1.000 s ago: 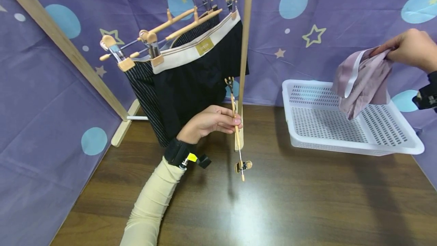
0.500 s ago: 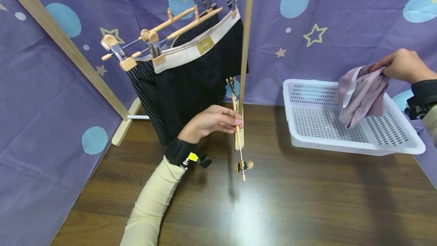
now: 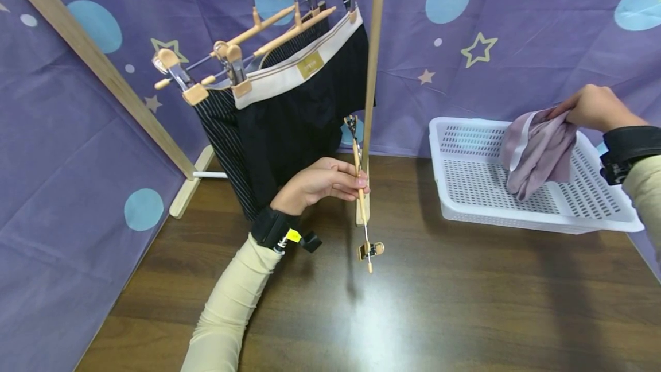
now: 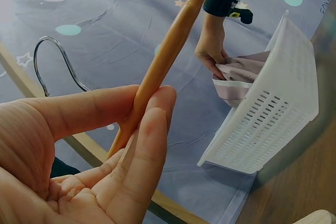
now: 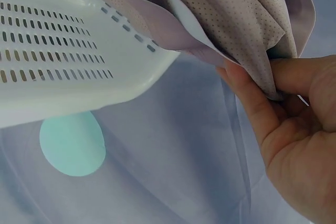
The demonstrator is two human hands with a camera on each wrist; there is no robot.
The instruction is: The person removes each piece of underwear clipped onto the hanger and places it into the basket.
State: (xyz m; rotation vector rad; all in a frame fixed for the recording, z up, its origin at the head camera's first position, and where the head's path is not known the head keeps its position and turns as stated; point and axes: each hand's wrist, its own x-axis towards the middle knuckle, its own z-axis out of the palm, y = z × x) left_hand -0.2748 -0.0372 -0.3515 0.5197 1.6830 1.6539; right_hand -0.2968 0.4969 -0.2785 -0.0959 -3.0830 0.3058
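Observation:
My left hand (image 3: pixel 330 182) pinches the wooden bar of a clip hanger (image 3: pixel 363 205) between thumb and fingers. In the left wrist view the hanger's bar (image 4: pixel 157 72) slants upward past the fingertips, and its metal hook (image 4: pixel 58 45) shows behind. The clip (image 3: pixel 370 251) at the near end carries no cloth. At the right, my right hand (image 3: pixel 596 108) grips crumpled mauve underwear (image 3: pixel 539 154) by its upper edge. The underwear hangs over and partly inside a white plastic basket (image 3: pixel 496 217). Seen from the right wrist, thumb and fingers pinch the perforated fabric (image 5: pixel 226 19).
Black boxer briefs (image 3: pixel 304 125) with a white waistband hang on a clip hanger at the left. Behind them hangs a striped dark garment (image 3: pixel 224 136). A wooden rack post (image 3: pixel 373 62) stands between these and the basket. Starry purple cloth (image 3: pixel 547 45) forms the backdrop.
My right hand has lowered and moved left, bringing the mauve underwear down into the basket's opening. The left hand holds the clip hanger almost still.

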